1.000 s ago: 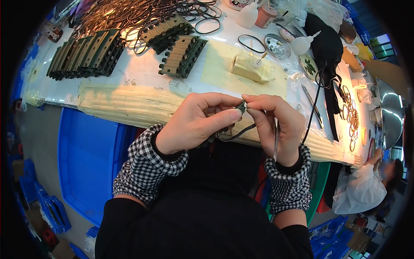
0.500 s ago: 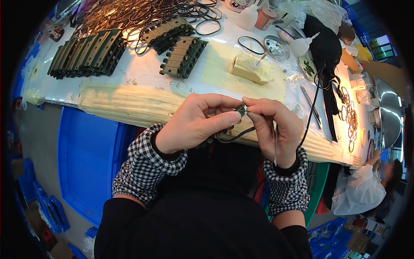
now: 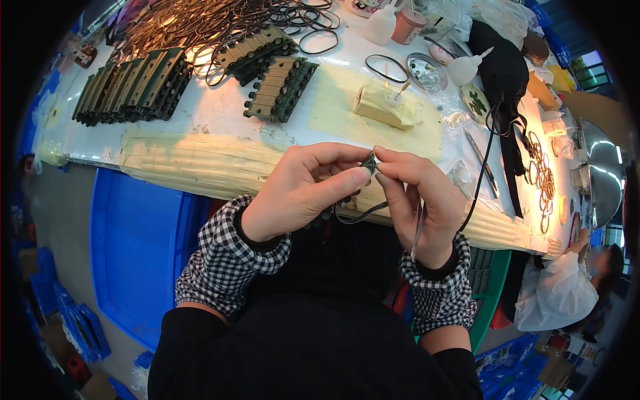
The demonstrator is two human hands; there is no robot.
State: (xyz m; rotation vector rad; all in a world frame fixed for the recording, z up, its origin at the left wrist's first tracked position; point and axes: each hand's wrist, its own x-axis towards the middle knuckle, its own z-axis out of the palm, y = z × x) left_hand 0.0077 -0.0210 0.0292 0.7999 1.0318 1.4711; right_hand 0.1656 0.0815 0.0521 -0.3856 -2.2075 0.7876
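In front of my chest, the two hands meet just over the table's near edge. My left hand (image 3: 313, 190) pinches a small dark green piece (image 3: 368, 162) between thumb and fingers. The fingertips of my right hand (image 3: 427, 207) close on the right end of that piece; the exact contact point is too small to make out. A thin metal tool (image 3: 418, 233), its kind unclear, lies tucked in the right palm and points down toward the wrist. A dark cord (image 3: 363, 217) curves below between the hands. The left fingers hide part of the piece.
Rows of green and tan banded pieces (image 3: 133, 87) stand at the table's left, near a heap of brown cord loops (image 3: 200, 27). A paper-wrapped block (image 3: 387, 105), squeeze bottles (image 3: 467, 69) and a black bag (image 3: 497, 60) lie beyond. A blue tray (image 3: 137, 253) is lower left.
The right hand has shifted slightly left, and the metal tool in its palm has tilted. The green piece has turned to a more upright angle between the fingertips.
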